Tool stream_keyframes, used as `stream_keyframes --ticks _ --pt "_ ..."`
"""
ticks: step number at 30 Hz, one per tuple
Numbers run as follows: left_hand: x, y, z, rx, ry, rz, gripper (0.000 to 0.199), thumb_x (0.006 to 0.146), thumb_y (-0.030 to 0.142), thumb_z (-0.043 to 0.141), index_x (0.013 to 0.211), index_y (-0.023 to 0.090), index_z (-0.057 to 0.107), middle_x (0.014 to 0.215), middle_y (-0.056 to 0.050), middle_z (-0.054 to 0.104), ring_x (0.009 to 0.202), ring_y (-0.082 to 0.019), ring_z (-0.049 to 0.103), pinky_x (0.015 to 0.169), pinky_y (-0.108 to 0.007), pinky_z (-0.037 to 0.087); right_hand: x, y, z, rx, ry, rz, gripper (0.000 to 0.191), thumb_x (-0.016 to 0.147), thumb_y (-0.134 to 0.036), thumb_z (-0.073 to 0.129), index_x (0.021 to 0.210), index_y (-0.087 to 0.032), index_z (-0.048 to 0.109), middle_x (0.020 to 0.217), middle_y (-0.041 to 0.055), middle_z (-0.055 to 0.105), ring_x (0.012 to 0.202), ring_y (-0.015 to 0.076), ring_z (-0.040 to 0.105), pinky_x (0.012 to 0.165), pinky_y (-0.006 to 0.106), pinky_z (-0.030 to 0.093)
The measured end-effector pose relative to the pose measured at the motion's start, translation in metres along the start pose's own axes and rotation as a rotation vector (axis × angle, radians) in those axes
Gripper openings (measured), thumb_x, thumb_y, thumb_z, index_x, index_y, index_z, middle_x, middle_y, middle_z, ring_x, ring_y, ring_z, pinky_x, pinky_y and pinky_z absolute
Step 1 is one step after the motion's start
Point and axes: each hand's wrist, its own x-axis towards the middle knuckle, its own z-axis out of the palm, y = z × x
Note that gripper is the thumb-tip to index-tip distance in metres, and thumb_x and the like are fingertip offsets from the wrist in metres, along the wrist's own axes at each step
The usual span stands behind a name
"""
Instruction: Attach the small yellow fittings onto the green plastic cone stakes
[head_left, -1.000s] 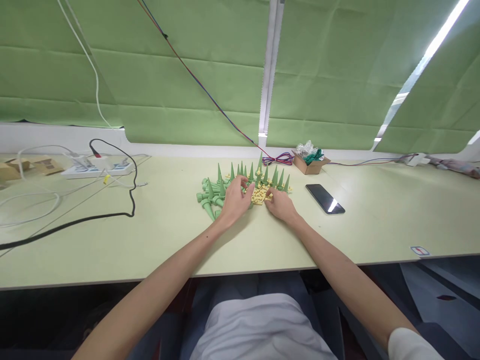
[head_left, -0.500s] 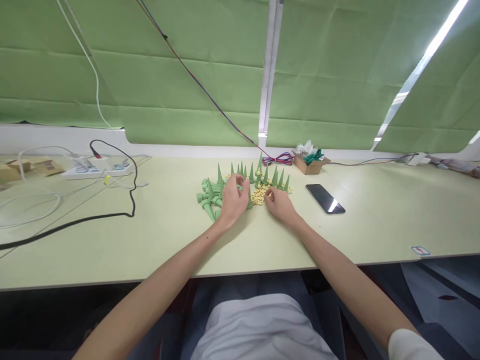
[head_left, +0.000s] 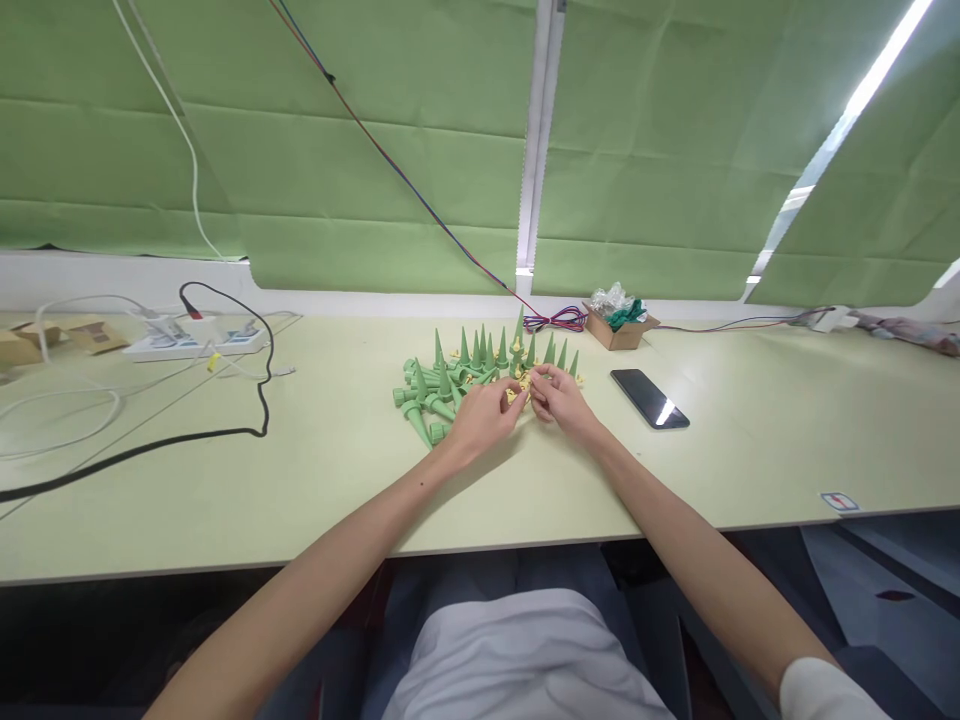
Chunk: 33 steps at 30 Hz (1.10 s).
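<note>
My left hand (head_left: 486, 415) is closed, its thumb and fingertips curled together at the front of the pile. Just right of it, my right hand (head_left: 559, 400) is pinched, fingertips almost meeting those of the left. Whatever sits between the fingers is too small or hidden to make out. Small yellow plastic pieces (head_left: 523, 382) lie beneath and behind the fingertips, partly covered. Green plastic spikes surround them: several upright cones (head_left: 503, 347) form a row behind, and others (head_left: 417, 420) lie on their sides to the left, by my left wrist.
A black phone (head_left: 649, 398) lies on the table (head_left: 330, 480) to the right. Behind it stands a small cardboard box (head_left: 619, 333) with crumpled wrapping, beside a coiled red-blue wire (head_left: 564, 319). At the left are a power strip (head_left: 196, 343) and a black cable (head_left: 187, 434).
My left hand has moved right and slightly toward me, from over the green spikes to beside my right hand. The right hand has stayed nearly in place, its fingertips now meeting the left's.
</note>
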Motion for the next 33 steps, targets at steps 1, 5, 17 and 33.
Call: stream_keyframes --ticks 1,5,17,33 --pt "-0.0001 -0.0005 -0.0001 0.013 -0.018 0.001 0.029 0.094 0.04 0.046 0.091 0.021 0.068 0.055 0.002 0.056 0.05 -0.016 0.047 0.056 -0.029 0.034 -0.0003 -0.0015 0.0005 0.037 -0.019 0.004 0.047 0.073 -0.061 0.07 0.087 -0.024 0.043 0.051 -0.0138 0.033 0.033 0.006 0.032 0.037 0.022 0.022" --pt "-0.0001 -0.003 0.0001 0.015 -0.067 0.028 0.029 0.095 0.035 0.042 0.086 0.021 0.067 0.054 0.001 0.056 0.05 -0.016 0.046 0.055 -0.029 0.032 -0.0025 -0.0066 0.003 0.114 -0.071 0.021 0.046 0.073 -0.057 0.073 0.087 -0.023 0.045 0.054 -0.0124 0.04 0.035 0.0052 0.036 0.037 0.021 0.024" --pt "0.0018 -0.0064 0.0027 -0.04 -0.035 0.07 0.027 0.096 0.026 0.041 0.096 0.019 0.067 0.071 -0.001 0.067 0.055 -0.013 0.048 0.06 -0.026 0.035 -0.0046 -0.0113 0.0025 0.235 -0.131 0.06 0.041 0.074 -0.047 0.077 0.088 -0.02 0.048 0.057 -0.0092 0.047 0.037 0.0052 0.04 0.036 0.02 0.026" --pt "0.0021 -0.0056 0.0007 -0.062 0.085 0.085 0.025 0.097 0.027 0.047 0.095 0.018 0.07 0.067 0.0 0.065 0.054 -0.011 0.047 0.059 -0.025 0.034 0.0001 -0.0019 0.0003 -0.026 -0.016 -0.071 0.043 0.074 -0.057 0.073 0.086 -0.021 0.053 0.062 -0.0073 0.05 0.038 0.0062 0.045 0.034 0.021 0.028"
